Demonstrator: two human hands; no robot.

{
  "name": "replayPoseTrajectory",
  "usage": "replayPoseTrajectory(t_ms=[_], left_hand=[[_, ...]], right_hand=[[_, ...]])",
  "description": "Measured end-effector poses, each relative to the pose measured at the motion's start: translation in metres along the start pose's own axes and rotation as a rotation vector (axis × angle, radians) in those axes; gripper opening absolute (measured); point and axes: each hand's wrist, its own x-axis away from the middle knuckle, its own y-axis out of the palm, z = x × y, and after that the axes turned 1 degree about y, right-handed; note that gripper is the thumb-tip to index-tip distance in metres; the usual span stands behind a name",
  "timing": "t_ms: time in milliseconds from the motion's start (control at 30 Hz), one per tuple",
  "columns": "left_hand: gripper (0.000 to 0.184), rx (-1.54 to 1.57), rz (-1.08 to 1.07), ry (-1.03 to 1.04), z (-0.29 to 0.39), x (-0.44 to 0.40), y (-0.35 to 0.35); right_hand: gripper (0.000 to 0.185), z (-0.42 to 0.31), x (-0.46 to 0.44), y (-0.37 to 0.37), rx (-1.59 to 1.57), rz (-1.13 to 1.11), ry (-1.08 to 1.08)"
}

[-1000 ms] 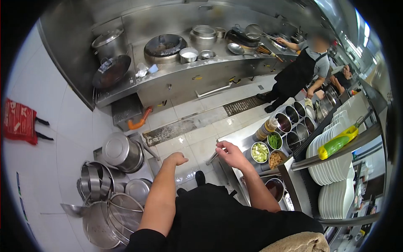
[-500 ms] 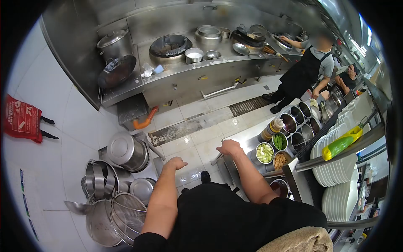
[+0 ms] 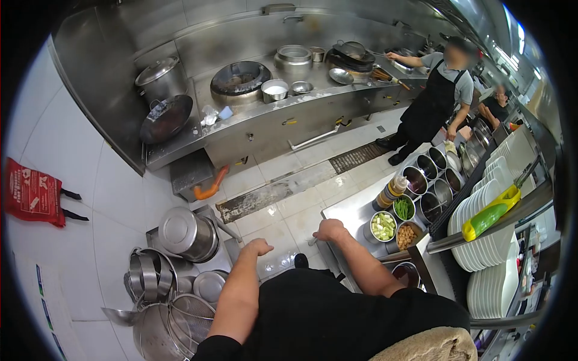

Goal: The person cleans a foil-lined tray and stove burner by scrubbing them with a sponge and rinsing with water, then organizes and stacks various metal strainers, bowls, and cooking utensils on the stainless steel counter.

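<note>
My left hand (image 3: 259, 246) hangs over the tiled floor with its fingers loosely curled and nothing visible in it. It is nearest to the low steel stand on the left, which carries a lidded steel pot (image 3: 179, 227). My right hand (image 3: 329, 230) is also loosely closed, beside the front corner of the steel counter (image 3: 346, 209); whether it touches the edge I cannot tell. Close to that hand stand steel containers of cut pale-green vegetable (image 3: 383, 227), brown cubes (image 3: 406, 236) and chopped greens (image 3: 403, 208), with sauce bottles (image 3: 391, 191) behind.
A person in a black apron (image 3: 435, 99) stands at the wok range (image 3: 250, 129). Strainers (image 3: 192, 319) and a ladle (image 3: 120, 316) lie at lower left. Stacked white plates (image 3: 490, 289) and a green-yellow-handled tool (image 3: 490, 213) are at right. A floor grate (image 3: 361, 156) lies ahead.
The view has shifted slightly. Both my hands sit a little lower and further right in the picture, still loosely closed. The co-worker stays at the range.
</note>
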Motion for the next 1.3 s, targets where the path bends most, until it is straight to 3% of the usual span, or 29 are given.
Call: replayPoseTrajectory(t_ms=[167,367,567,667,967,1067,1300], left_hand=[[0.057,0.025,-0.050,0.013,0.015,0.007,-0.005],[0.057,-0.004,-0.055,0.029,0.012,-0.006,-0.014],[0.057,-0.051,-0.067,0.041,0.020,0.006,-0.009],[0.057,-0.071,-0.081,0.056,0.018,-0.006,-0.003],[0.055,-0.071,-0.065,0.069,0.031,-0.021,-0.002],[0.055,-0.079,-0.060,0.070,0.031,-0.025,-0.002],[0.054,-0.083,-0.067,0.074,0.034,-0.026,-0.002]], right_hand=[[0.065,-0.008,-0.026,0.032,0.042,0.101,0.147],[0.085,-0.022,-0.006,0.011,-0.025,0.015,0.245],[0.089,-0.024,-0.012,0.011,0.040,-0.022,0.251],[0.074,-0.027,-0.013,0.012,0.080,-0.051,0.272],[0.072,-0.026,-0.003,0.002,0.071,-0.106,0.246],[0.089,-0.021,-0.011,0.012,0.125,-0.056,0.221],[0.086,-0.018,-0.010,0.016,0.130,-0.033,0.211]])
